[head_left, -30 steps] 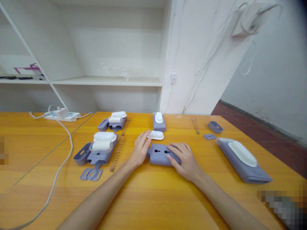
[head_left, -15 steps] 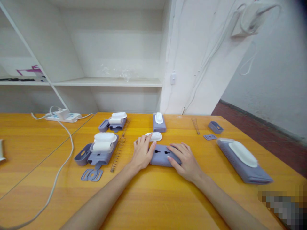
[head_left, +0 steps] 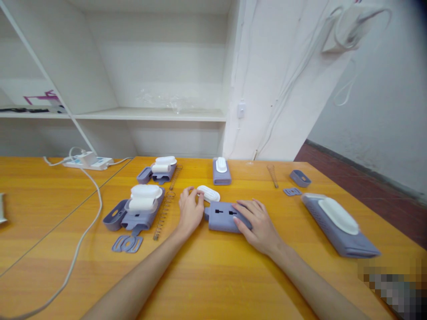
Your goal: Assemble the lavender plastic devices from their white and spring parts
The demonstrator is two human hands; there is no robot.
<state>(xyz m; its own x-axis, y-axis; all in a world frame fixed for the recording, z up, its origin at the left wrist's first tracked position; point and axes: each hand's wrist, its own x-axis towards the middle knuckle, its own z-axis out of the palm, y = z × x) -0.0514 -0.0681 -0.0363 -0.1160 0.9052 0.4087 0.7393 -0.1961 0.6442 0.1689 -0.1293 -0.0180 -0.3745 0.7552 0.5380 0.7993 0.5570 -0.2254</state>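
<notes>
At the middle of the table, my right hand (head_left: pixel 258 224) is wrapped over the right end of a grey-purple plastic housing (head_left: pixel 220 218). The housing lies flat, with two dark keyhole-shaped slots facing up and a small tab at its left end. My left hand (head_left: pixel 191 211) is just left of that tab. Its fingertips are closed at the left end of a white oval plastic piece (head_left: pixel 210 194), which sits slightly tilted behind the housing. The grip on that piece is partly hidden by the fingers.
Left are housings with white parts (head_left: pixel 143 204), springs (head_left: pixel 163 215) and a flat slotted plate (head_left: pixel 127 244). Another housing (head_left: pixel 222 175) stands behind; a larger one (head_left: pixel 340 226) lies right, near an oval ring (head_left: pixel 300 178). A white cable (head_left: pixel 78 249) crosses the left side.
My left hand has come off the housing's left end and moved left, uncovering the tab. The white oval piece has shifted left and turned. My right hand stays in place.
</notes>
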